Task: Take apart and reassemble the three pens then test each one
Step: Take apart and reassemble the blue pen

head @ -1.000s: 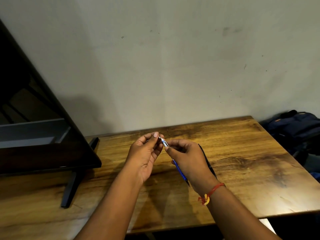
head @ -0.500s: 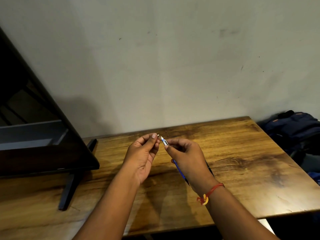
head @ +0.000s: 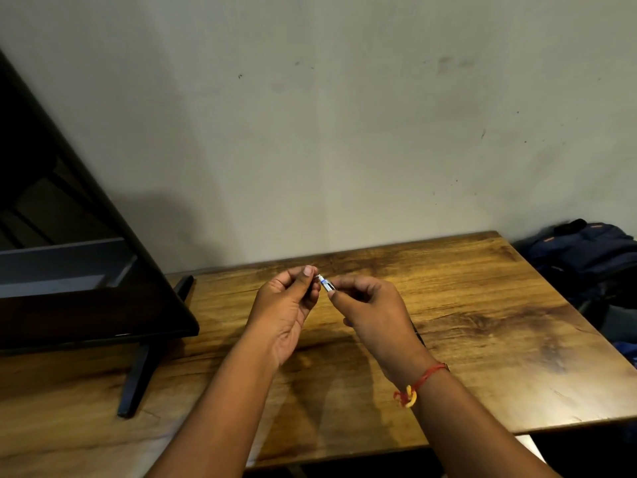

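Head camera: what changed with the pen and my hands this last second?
The blue pen shifted in the right hand: its barrel, earlier sticking out below that hand, is now hidden behind it, only the tip end showing. The left hand still pinches at the tip, and both hands stay above the wooden table.

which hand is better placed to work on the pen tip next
Left: the right hand grips the pen, and the left hand has its fingertips right at the exposed tip.
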